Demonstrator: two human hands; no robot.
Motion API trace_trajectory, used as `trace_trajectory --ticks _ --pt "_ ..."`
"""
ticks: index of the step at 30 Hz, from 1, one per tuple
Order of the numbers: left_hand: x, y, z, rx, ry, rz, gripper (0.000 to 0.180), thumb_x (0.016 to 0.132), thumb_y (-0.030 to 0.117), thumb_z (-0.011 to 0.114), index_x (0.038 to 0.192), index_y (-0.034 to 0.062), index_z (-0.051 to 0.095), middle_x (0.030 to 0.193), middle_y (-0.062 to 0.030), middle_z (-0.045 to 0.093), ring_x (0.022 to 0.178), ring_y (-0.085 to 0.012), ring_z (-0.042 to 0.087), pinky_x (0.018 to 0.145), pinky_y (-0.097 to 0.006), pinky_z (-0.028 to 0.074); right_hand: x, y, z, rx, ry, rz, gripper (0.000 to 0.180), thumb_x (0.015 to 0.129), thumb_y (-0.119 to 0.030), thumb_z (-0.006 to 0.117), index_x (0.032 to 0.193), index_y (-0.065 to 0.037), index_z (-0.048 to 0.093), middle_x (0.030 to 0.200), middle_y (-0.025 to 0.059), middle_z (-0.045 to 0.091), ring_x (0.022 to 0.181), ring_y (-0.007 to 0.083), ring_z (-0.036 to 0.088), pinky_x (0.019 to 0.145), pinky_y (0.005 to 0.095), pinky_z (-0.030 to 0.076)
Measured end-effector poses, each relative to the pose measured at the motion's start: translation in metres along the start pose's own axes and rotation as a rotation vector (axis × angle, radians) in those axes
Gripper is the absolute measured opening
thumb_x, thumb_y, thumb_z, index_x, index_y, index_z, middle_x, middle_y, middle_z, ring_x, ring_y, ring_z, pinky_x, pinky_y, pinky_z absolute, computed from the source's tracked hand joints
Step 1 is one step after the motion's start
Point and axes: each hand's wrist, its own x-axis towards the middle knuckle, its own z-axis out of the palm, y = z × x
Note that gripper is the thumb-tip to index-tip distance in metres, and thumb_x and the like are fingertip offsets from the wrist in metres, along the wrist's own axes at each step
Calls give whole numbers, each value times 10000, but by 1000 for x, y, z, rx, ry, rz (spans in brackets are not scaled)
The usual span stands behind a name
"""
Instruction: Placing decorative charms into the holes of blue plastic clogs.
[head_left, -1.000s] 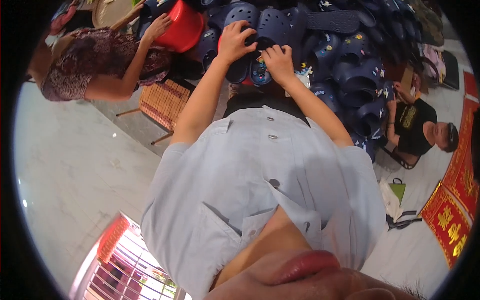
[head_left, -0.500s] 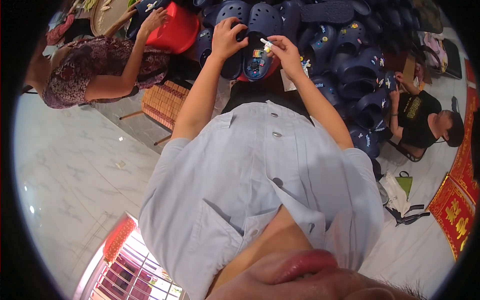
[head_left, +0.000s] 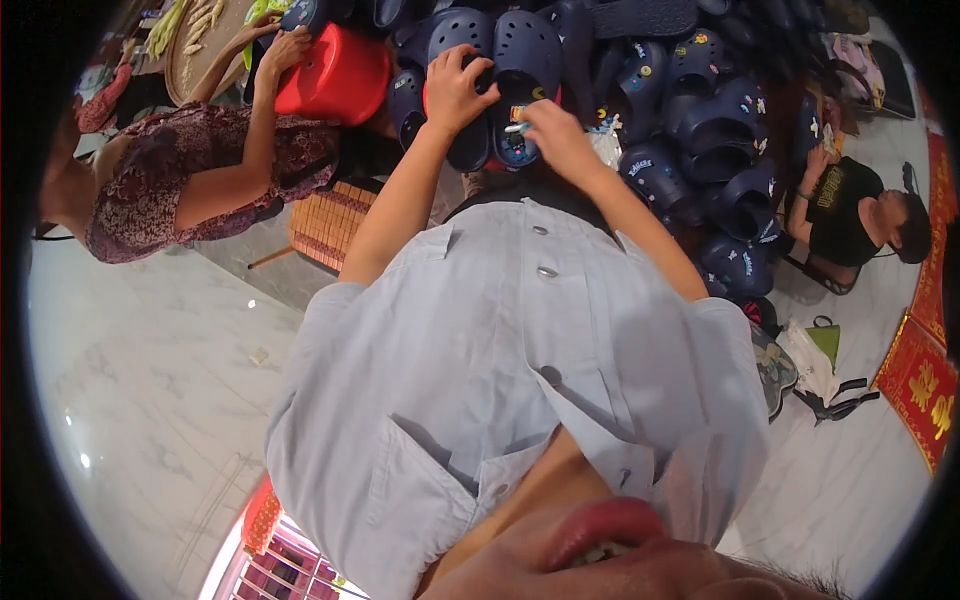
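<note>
Two navy clogs with holed toes are side by side in front of me. On the left clog (head_left: 458,28) rests my left hand (head_left: 456,92), its fingers curled over the opening and its thumb at the inner edge. Over the heel part of the right clog (head_left: 528,48) is my right hand (head_left: 562,142). It pinches a small white shoe charm (head_left: 516,128) between thumb and fingertips. Several small coloured pieces lie on the footbed beneath that hand, partly hidden by it.
Many navy clogs with charms (head_left: 720,120) are piled to the right. A red bucket (head_left: 335,75) stands at the left, near a person in a patterned top (head_left: 180,160) and a woven stool (head_left: 330,222). Another person in black (head_left: 840,215) handles a clog at far right.
My right hand has moved down and left with the charm, from beside the right clog to over its heel part. My left hand stays on the left clog.
</note>
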Motion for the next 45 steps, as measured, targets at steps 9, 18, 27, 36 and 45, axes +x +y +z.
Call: trace_trajectory --ticks 9,18,27,36,45 --pt "1 6 -2 -43 3 3 346 622 269 764 938 146 695 1110 -90 580 1102 -297 532 937 -432 404 24 -2 52 -597 -80 168 276 880 -156 544 1100 1 488 1133 303 503 1091 464 499 880 506 455" --pt "-3 7 -3 -46 10 -12 348 624 225 750 956 140 691 1094 -78 589 1079 -289 547 910 -425 422 10 -12 46 -229 -128 141 299 831 24 501 1126 43 456 1204 372 453 1131 552 455 932 565 424" --pt "2 3 4 -71 -10 21 375 634 267 757 978 136 689 1135 -107 579 1114 -308 524 943 -448 395 33 13 52 -246 -62 254 326 839 -30 520 1143 66 452 1089 355 521 1055 522 525 898 544 443" --pt "4 4 3 -40 16 18 353 652 266 737 978 139 694 1126 -103 586 1089 -308 545 913 -443 420 33 9 57 -391 104 168 328 822 -31 550 1136 45 491 1240 282 461 1138 468 468 943 500 438" --pt "1 4 0 -29 20 32 345 656 259 747 971 133 685 1133 -122 580 1097 -317 538 911 -450 416 78 27 55 -313 -133 552 237 888 -136 516 919 76 619 864 261 672 872 420 667 804 494 521"
